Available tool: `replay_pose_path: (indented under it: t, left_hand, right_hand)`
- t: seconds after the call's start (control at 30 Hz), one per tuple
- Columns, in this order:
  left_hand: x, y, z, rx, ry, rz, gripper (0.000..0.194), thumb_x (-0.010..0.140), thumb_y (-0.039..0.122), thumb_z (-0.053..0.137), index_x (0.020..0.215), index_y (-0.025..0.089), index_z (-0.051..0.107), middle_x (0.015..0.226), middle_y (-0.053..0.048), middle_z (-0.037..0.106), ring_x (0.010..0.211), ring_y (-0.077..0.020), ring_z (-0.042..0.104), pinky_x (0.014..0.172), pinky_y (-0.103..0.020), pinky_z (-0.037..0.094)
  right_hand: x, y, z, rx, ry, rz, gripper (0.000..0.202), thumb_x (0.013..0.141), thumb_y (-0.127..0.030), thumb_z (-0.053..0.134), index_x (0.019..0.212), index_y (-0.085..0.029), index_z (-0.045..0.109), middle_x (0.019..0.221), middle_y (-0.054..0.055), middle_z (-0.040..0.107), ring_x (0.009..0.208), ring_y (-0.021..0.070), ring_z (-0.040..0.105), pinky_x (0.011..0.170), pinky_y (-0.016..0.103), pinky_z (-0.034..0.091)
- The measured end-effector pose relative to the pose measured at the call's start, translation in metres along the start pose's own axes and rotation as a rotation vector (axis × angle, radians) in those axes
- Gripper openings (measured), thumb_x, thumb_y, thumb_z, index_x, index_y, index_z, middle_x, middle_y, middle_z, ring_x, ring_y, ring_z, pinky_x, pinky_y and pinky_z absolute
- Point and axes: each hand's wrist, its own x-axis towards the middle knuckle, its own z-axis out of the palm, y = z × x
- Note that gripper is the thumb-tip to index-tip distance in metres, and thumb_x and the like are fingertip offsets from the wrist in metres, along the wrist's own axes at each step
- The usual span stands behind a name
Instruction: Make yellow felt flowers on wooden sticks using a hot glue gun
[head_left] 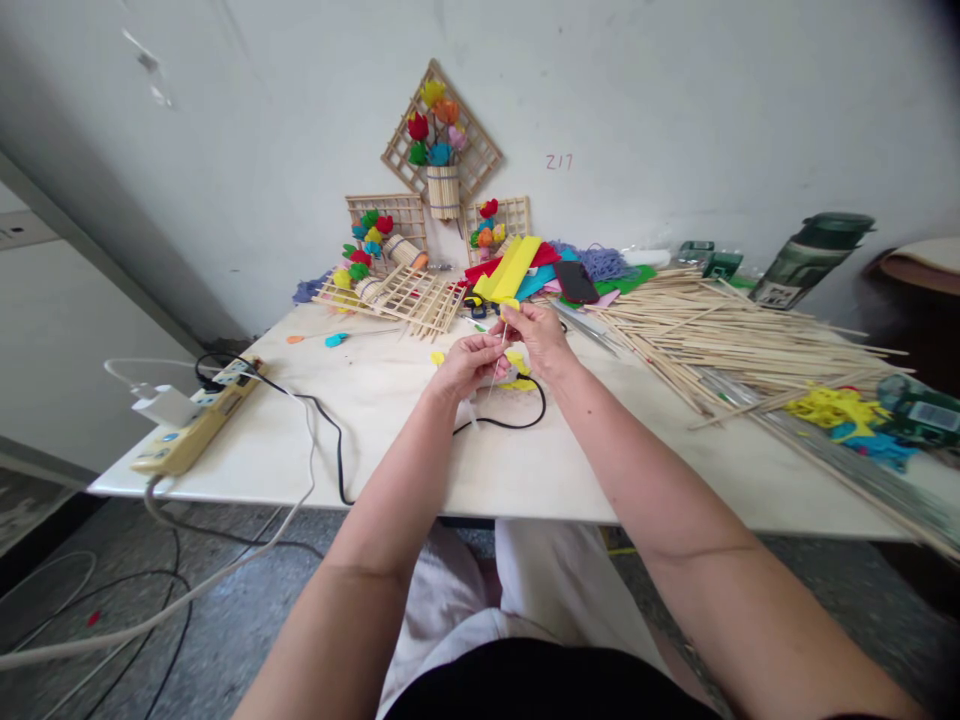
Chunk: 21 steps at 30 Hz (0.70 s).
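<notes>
My left hand pinches a thin pale stem, which stands nearly upright and leans a little. At its top is a yellow piece, looking like a petal, held between the closed fingers of my right hand. Just below my hands lie more yellow pieces and a pale device with a black cord, mostly hidden by my fingers. To the left, a blue flower head and an orange one rest on the table, each on a thin stem.
Folded yellow sheets, a phone and scissors lie behind my hands. Wooden sticks spread across the right, near a dark bottle. Flower lattices stand at the back. A power strip with cables occupies the left edge.
</notes>
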Motion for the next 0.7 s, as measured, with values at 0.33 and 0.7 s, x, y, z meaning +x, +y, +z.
replay_pose_path:
  t: [0.33,0.7]
  left_hand:
    - [0.0013,-0.0015,-0.0030,0.015,0.035,0.003,0.031,0.059,0.030,0.083,0.074,0.011,0.063,0.057,-0.002,0.066,0.047,-0.0108,0.061,0.045,-0.018,0.046]
    - [0.0007,0.0003,-0.0018,0.019,0.038,-0.013,0.031,0.061,0.029,0.082,0.074,0.010,0.061,0.057,-0.001,0.065,0.043,-0.0080,0.058,0.045,-0.017,0.045]
  right_hand:
    - [-0.0008,0.0023,0.0000,-0.043,-0.032,-0.053,0.039,0.063,-0.052,0.074,0.055,-0.016,0.062,0.052,0.001,0.060,0.049,0.0096,0.048,0.050,0.024,0.040]
    - [-0.0010,0.0048,0.0018,-0.050,0.004,-0.005,0.041,0.061,-0.055,0.075,0.059,-0.016,0.062,0.061,0.003,0.066,0.050,0.0105,0.054,0.049,0.025,0.044]
